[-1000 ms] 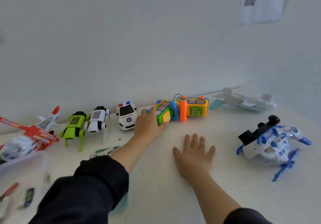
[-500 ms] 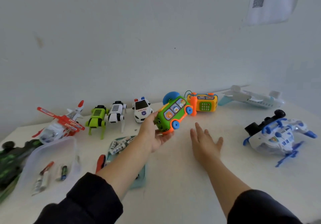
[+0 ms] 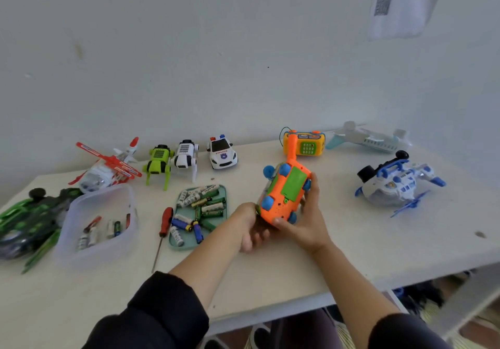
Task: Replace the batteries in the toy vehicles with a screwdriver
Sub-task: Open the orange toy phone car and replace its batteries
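Both hands hold the toy bus [image 3: 284, 194] belly-up above the table [image 3: 351, 240], the left hand [image 3: 250, 229] cupped under its near end and the right hand [image 3: 307, 222] curled round its side, while the red-handled screwdriver [image 3: 163, 229] lies beside the battery tray [image 3: 220, 194].

"POLICE" on white toy car [image 3: 222, 151] hood; QR sheet [image 3: 397, 4] on wall, unreadable.
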### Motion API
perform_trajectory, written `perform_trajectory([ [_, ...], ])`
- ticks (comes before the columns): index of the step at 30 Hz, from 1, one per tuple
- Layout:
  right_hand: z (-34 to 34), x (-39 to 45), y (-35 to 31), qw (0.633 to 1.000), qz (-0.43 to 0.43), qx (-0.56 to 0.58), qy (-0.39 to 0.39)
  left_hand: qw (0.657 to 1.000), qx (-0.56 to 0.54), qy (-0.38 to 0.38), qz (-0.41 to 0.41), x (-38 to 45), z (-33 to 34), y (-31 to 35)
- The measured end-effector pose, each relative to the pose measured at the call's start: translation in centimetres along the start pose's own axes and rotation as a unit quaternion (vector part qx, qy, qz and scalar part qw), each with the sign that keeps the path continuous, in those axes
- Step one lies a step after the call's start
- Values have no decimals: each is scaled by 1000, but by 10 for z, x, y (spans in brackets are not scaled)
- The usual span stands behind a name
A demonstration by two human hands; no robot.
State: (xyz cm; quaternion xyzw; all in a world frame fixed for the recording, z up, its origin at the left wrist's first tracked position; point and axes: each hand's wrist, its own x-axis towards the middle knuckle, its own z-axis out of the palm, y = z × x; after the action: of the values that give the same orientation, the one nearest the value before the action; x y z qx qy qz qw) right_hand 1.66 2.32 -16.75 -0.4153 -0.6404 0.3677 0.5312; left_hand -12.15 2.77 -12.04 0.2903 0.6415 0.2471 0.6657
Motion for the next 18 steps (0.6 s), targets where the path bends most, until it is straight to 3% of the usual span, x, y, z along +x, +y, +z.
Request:
perform_trajectory([
  [3, 0, -10, -7, 999, -9, -44, -10, 995, 76, 54, 46, -10, -2, -7],
  [6, 0, -13, -8, 996, -13, -86, 20, 997, 4, 25, 76, -19, -7, -8],
  [9, -3, -15, -5, 983, -55, -153, 85, 992, 8, 15, 123, -27, -11, -2],
  [14, -1, -16, -6, 957, -107, -251, 103, 958, -77, 137, 241, -26, -24, 16],
  [18, 2, -15, -4, 938, -151, -291, 113, 891, 90, 261, 360, -31, -30, 37],
])
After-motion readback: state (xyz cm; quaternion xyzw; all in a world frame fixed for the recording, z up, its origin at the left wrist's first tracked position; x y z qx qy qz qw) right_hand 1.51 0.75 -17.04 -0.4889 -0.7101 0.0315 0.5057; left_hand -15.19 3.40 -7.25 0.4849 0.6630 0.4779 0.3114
